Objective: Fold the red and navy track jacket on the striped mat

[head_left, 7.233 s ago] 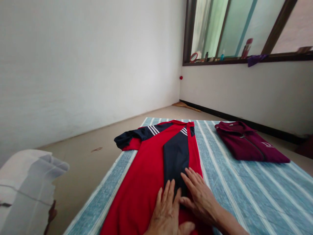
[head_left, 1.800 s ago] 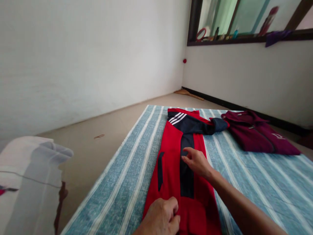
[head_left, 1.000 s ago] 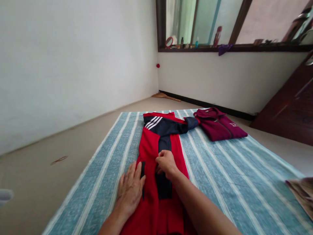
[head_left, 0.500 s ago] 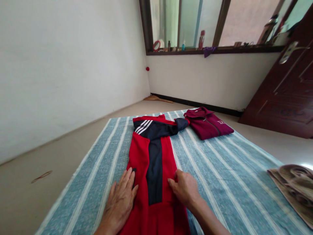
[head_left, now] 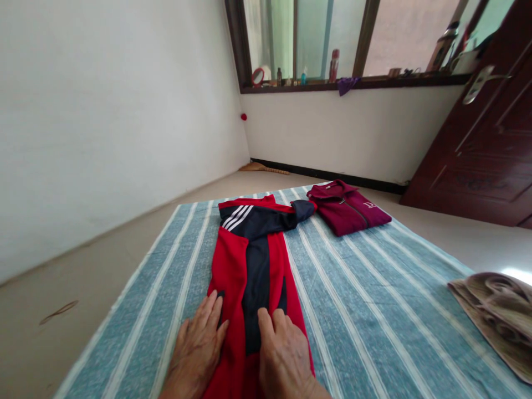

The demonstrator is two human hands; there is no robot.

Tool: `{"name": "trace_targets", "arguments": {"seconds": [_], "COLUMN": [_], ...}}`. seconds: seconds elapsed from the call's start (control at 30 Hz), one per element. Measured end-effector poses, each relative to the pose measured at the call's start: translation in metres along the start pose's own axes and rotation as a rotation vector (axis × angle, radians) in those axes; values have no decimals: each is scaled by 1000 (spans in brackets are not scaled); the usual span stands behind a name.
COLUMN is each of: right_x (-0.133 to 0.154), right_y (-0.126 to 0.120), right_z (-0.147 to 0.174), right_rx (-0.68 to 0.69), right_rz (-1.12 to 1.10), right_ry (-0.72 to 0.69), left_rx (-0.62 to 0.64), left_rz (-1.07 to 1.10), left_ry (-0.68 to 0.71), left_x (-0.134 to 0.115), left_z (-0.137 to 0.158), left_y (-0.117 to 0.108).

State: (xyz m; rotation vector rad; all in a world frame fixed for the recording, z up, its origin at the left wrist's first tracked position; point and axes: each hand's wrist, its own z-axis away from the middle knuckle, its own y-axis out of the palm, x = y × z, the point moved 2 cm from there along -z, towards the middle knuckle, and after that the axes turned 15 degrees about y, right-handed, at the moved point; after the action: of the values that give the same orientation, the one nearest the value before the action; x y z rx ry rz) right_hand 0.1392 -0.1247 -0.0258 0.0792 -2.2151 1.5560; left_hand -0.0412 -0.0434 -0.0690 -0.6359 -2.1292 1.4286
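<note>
A red and dark navy jacket [head_left: 228, 257] with three white stripes lies lengthwise, partly folded, on the blue-and-white striped cloth [head_left: 328, 288]. One dark sleeve stretches across its far end toward the right. My left hand [head_left: 197, 338] rests flat along the jacket's left edge, fingers extended. Over the right part of the jacket, my right hand [head_left: 285, 349] has its fingers curled in, gripping the fabric; the fingertips are mostly hidden. A folded maroon zip-up top [head_left: 349, 210] lies beyond, at the far right, close to the sleeve's cuff.
A brown folded textile [head_left: 494, 316] sits at the right edge of the cloth. Behind are a window sill [head_left: 307, 86] with bottles and a mirror, a dark red door [head_left: 474, 149], and a broom-like item [head_left: 261, 167] on the floor. A thin loop [head_left: 59, 312] lies on the floor at left.
My right hand has moved left from the jacket's right edge to over its middle, and a dark strip now shows on the right side. My left hand has stayed at the left edge.
</note>
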Motion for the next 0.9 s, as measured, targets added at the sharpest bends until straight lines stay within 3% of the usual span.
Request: {"name": "trace_targets", "arguments": {"seconds": [0.2,0.33,0.47,0.53,0.6,0.73,0.9], "right_x": [-9,-25,-24,-12,3,26,35], "right_y": [-1,-8,-16,-16,-12,10,49], "right_z": [2,7,2,-10,-29,-79,-107], "right_rx": [-37,-105,-182,-64,134,404,741], "right_rz": [-30,-61,-165,-253,-309,-300,-813], "right_ry": [3,10,-144,-239,-222,140,449], "left_rx": [-44,-24,60,111,156,193,132], "left_rz": [-57,-60,-42,-33,-7,73,135], "left_ry": [0,-18,-55,-70,-74,-81,-99], "left_x": [-3,-14,-30,-37,-43,-51,-52], "left_z": [0,4,9,11,13,16,15], "left_y": [1,-9,-25,-32,-36,-40,-43]}}
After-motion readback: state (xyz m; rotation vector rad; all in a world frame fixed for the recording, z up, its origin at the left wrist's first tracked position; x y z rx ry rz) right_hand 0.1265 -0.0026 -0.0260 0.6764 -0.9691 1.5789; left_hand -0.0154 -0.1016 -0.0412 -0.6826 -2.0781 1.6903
